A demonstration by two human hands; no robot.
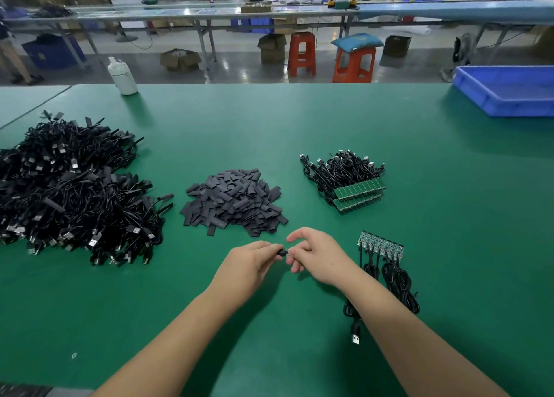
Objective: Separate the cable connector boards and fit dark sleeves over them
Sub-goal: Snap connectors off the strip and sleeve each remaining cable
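My left hand (250, 266) pinches a dark sleeve (281, 252) at its fingertips. My right hand (317, 254) pinches a small connector board (287, 251) right against the sleeve; most of the board is hidden by my fingers. Its black cable and USB plug (355, 338) trail under my right forearm. A heap of loose dark sleeves (233, 202) lies just beyond my hands. To the right, a short strip of joined boards with cables (380, 245) rests on the mat. Farther back sits a bundle of cables on joined green board strips (358, 191).
A large pile of black sleeved cables (75, 193) covers the left of the green mat (449, 217). A white bottle (123, 77) stands at the far edge. A blue plastic tray (506, 92) sits at the far right. Stools and benches stand beyond the table.
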